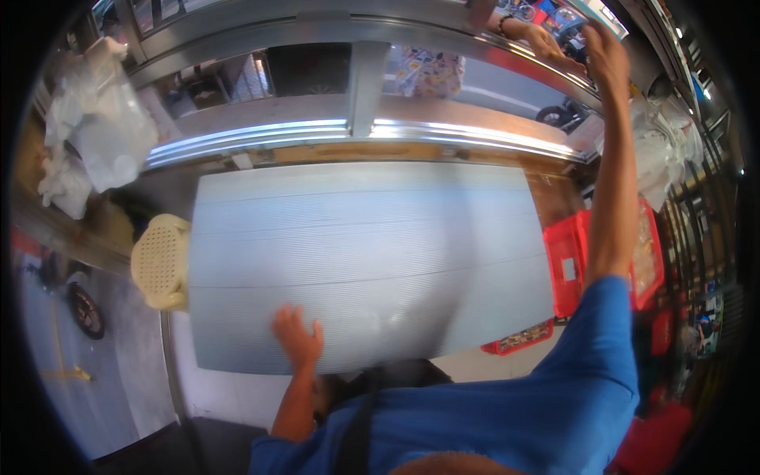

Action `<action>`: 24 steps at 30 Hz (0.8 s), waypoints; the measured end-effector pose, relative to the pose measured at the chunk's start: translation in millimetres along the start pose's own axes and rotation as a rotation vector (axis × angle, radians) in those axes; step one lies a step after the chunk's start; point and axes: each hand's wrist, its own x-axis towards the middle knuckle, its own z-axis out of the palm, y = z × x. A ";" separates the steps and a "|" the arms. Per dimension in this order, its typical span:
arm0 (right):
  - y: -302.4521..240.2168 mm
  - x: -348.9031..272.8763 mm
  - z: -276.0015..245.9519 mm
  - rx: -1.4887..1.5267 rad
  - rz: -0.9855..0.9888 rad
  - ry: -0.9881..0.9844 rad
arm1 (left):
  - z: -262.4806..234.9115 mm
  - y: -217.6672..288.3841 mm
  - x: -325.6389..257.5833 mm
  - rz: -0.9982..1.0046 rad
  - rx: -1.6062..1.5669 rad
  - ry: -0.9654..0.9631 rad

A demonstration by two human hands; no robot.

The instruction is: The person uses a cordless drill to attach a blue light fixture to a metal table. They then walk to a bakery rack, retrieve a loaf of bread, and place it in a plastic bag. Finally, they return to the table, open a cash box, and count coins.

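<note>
My left hand [298,337] is at the near edge of a ribbed, pale grey tabletop [356,237]. Its fingers are spread and hold nothing. My right arm stretches far up at the right, with my right hand [606,59] by the metal-framed window opening. The fingers of that hand are bent and blurred; whether they hold anything is not clear. Just left of it, another person's hand [542,41], with a dark bracelet at the wrist, reaches over the window's upper rail [546,63].
A cream plastic stool [161,261] stands left of the table. Red crates [566,269] are at its right, one with small items. White plastic bags hang at the left [111,134] and right [661,150]. Metal window tracks [253,141] run along the far side.
</note>
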 end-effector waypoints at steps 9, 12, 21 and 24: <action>-134.9 -490.0 18.5 0.130 0.414 -0.759 | -47.0 -40.6 203.4 0.222 -0.479 0.227; -202.4 -578.5 -41.3 0.105 0.707 -1.284 | -212.3 20.3 386.4 0.546 -0.325 0.655; -255.8 -701.0 -101.1 0.061 1.293 -1.130 | -268.2 61.6 557.8 0.624 0.235 1.006; -261.6 -741.7 -114.4 0.035 1.429 -1.084 | -259.0 81.6 555.8 0.604 0.217 0.891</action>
